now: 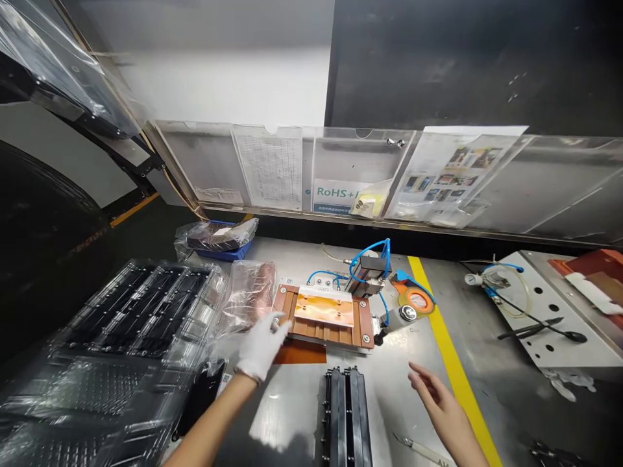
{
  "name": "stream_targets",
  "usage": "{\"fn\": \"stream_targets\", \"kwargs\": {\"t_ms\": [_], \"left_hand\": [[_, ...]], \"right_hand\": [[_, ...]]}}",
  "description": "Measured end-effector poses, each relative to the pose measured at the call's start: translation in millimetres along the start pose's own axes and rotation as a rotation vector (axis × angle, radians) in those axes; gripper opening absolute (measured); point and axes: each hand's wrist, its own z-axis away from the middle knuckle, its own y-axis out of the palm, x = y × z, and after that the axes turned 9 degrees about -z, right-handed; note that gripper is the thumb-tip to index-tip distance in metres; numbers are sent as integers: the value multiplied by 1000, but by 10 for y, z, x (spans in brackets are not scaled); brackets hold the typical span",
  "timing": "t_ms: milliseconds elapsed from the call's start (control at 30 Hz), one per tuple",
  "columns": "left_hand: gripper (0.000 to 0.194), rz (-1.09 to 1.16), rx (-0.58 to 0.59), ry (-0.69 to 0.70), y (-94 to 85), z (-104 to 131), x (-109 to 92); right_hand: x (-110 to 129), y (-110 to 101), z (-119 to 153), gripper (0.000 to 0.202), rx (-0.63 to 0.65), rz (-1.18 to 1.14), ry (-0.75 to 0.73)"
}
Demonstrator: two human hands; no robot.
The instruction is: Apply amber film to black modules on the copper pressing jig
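My left hand, in a white glove, reaches to the left end of a brown jig, fingers apart; whether they touch it I cannot tell. A shiny copper-coloured plate with a white edge lies on the jig. My bare right hand is over the metal bench by the yellow line, fingers loosely stretched and holding nothing. Between my hands, near the front, lie long black ribbed parts side by side. A craft knife lies just below my right hand.
Clear plastic trays of black parts fill the left side. A bagged reddish-brown stack sits beside the jig. Behind it are a pneumatic cylinder with blue hoses and an orange tape roll. A perforated metal stand with tweezers is at right.
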Motion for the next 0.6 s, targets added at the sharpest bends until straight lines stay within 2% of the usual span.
{"fn": "stream_targets", "kwargs": {"t_ms": [100,167,233,267,333,467,600], "left_hand": [[61,13,185,64,457,647,48],[87,71,382,132,806,973,64],[97,111,421,141,1058,1146,53],[98,113,417,136,1128,1177,37],[93,49,409,110,1167,1163,-9],[77,-167,415,94,1054,1016,-67],[52,-146,417,46,883,920,44]], "right_hand": [[-286,46,342,73,54,-31,131],[-423,121,496,71,95,-92,220],[-509,194,585,70,128,-158,286],[-534,223,609,69,141,-184,306],[-563,256,632,68,155,-201,320],[-587,247,637,72,185,-230,329],[-664,201,621,79,201,-265,337]]}}
